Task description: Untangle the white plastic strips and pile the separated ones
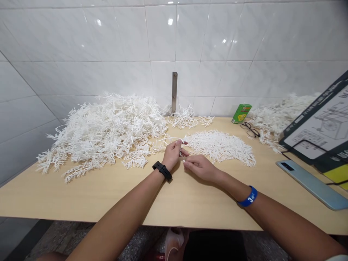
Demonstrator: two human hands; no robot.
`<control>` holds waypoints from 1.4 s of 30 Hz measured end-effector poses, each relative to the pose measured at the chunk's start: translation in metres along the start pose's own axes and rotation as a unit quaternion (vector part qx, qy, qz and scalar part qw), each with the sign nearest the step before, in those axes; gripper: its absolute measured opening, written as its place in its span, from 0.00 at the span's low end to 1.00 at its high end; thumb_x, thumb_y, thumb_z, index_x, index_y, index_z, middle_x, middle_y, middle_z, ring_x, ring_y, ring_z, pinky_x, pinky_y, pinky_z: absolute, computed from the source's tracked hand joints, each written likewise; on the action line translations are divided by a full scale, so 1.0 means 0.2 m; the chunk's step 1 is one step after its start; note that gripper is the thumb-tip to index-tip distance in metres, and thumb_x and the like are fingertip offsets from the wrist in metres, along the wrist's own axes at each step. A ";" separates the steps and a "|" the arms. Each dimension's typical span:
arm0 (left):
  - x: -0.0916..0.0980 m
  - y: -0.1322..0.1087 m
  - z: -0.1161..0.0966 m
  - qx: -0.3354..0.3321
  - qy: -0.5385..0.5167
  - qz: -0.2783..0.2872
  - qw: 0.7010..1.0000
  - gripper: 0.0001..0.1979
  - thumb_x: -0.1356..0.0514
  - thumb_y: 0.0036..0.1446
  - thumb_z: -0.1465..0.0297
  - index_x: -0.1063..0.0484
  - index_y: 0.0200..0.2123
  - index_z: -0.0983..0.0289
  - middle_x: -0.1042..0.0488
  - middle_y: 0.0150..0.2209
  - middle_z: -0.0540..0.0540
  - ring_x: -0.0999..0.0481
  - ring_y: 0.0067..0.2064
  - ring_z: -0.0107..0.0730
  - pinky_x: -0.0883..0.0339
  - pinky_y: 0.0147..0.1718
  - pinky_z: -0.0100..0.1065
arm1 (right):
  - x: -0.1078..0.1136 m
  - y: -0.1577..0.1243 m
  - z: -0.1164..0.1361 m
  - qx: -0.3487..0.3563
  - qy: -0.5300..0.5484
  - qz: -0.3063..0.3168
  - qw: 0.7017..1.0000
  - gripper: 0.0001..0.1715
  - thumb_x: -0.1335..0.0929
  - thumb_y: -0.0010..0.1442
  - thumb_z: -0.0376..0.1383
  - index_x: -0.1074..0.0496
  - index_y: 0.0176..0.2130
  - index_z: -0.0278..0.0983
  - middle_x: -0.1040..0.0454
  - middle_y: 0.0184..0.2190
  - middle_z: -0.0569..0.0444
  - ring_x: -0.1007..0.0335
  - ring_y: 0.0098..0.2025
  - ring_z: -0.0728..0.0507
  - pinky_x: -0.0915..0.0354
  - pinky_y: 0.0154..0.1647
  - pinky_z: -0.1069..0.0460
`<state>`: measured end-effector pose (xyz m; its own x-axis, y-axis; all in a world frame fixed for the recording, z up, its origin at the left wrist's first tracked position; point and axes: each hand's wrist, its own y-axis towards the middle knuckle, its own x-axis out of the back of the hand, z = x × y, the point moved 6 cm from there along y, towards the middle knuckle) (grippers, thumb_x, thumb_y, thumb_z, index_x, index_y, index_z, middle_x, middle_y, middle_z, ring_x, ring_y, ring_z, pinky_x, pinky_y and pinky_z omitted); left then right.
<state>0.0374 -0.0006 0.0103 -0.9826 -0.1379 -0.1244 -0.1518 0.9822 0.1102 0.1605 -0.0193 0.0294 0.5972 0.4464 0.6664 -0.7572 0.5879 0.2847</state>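
My left hand (172, 154), with a black band on the wrist, is closed in a pinch on a thin white plastic strip (167, 140) that trails toward the big tangled heap of white plastic strips (108, 130) at the left. My right hand (199, 167), wearing a blue wristband, is closed just beside it, fingertips pinching the same small piece between the two hands. A flatter, tidier pile of white strips (220, 145) lies just beyond my right hand. All rest on a light wooden table (174, 203).
A smartphone (312, 185) lies at the right, next to a tilted printed cardboard box (320, 127). Glasses (250, 130) and a small green carton (241, 113) sit near the tiled wall. More white strips (274, 116) pile at the back right, and a metal bracket (174, 90) is on the wall.
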 end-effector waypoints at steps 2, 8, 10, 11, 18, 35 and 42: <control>-0.01 0.00 -0.01 0.004 -0.041 0.015 0.999 0.26 0.46 0.60 0.51 0.25 0.42 0.69 0.21 0.29 0.60 0.24 0.29 0.31 0.32 0.33 0.33 | 0.08 0.01 -0.05 -0.022 -0.077 -0.078 0.994 0.21 0.40 0.66 0.41 0.26 0.28 0.36 0.26 0.26 0.52 0.32 0.30 0.45 0.38 0.35 0.51; -0.03 -0.02 -0.05 -0.033 -0.010 0.035 0.999 0.24 0.45 0.61 0.53 0.21 0.43 0.66 0.22 0.46 0.64 0.24 0.45 0.39 0.35 0.47 0.39 | 0.21 0.02 -0.10 -0.039 -0.113 -0.173 0.978 0.18 0.38 0.64 0.38 0.25 0.49 0.36 0.25 0.48 0.44 0.30 0.50 0.39 0.38 0.52 0.45; -0.03 -0.03 -0.05 -0.039 0.010 0.041 0.998 0.23 0.46 0.62 0.54 0.21 0.45 0.66 0.22 0.47 0.64 0.25 0.48 0.41 0.36 0.49 0.40 | 0.20 0.02 -0.11 -0.059 -0.032 -0.164 0.984 0.19 0.38 0.65 0.43 0.24 0.45 0.36 0.23 0.45 0.45 0.29 0.47 0.40 0.36 0.49 0.46; -0.03 -0.03 -0.05 -0.040 0.015 0.043 0.998 0.23 0.46 0.62 0.54 0.22 0.46 0.66 0.22 0.47 0.64 0.25 0.48 0.41 0.36 0.49 0.40 | 0.19 0.02 -0.11 -0.071 -0.003 -0.163 0.984 0.20 0.38 0.65 0.44 0.23 0.43 0.36 0.23 0.42 0.46 0.28 0.44 0.40 0.36 0.47 0.47; -0.08 -0.05 -0.04 -0.034 -0.017 0.091 0.995 0.25 0.43 0.58 0.51 0.23 0.43 0.68 0.21 0.43 0.64 0.23 0.44 0.39 0.31 0.42 0.36 | 0.04 0.03 -0.07 -0.011 0.021 -0.027 0.999 0.21 0.37 0.65 0.44 0.27 0.28 0.34 0.26 0.27 0.52 0.33 0.31 0.46 0.38 0.37 0.50; 0.02 -0.02 -0.07 -0.041 0.015 -0.052 0.998 0.21 0.48 0.63 0.55 0.25 0.37 0.67 0.29 0.20 0.52 0.30 0.23 0.26 0.36 0.28 0.30 | 0.25 -0.01 -0.04 0.013 -0.198 -0.226 0.954 0.14 0.39 0.65 0.34 0.25 0.37 0.36 0.24 0.36 0.47 0.32 0.40 0.41 0.39 0.45 0.45; 0.03 -0.01 -0.07 -0.057 0.027 -0.062 0.996 0.22 0.47 0.61 0.53 0.26 0.34 0.67 0.29 0.23 0.53 0.31 0.24 0.26 0.36 0.28 0.31 | 0.35 -0.04 -0.18 -0.054 -0.088 -0.364 0.926 0.26 0.40 0.56 0.27 0.29 0.52 0.37 0.29 0.49 0.45 0.34 0.52 0.39 0.38 0.54 0.42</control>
<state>0.0294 -0.0059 0.0234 -0.9592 -0.2675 -0.0916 -0.2812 0.9366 0.2090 0.2176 0.0312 0.0484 0.8792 -0.2061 0.4296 -0.1344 0.7578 0.6385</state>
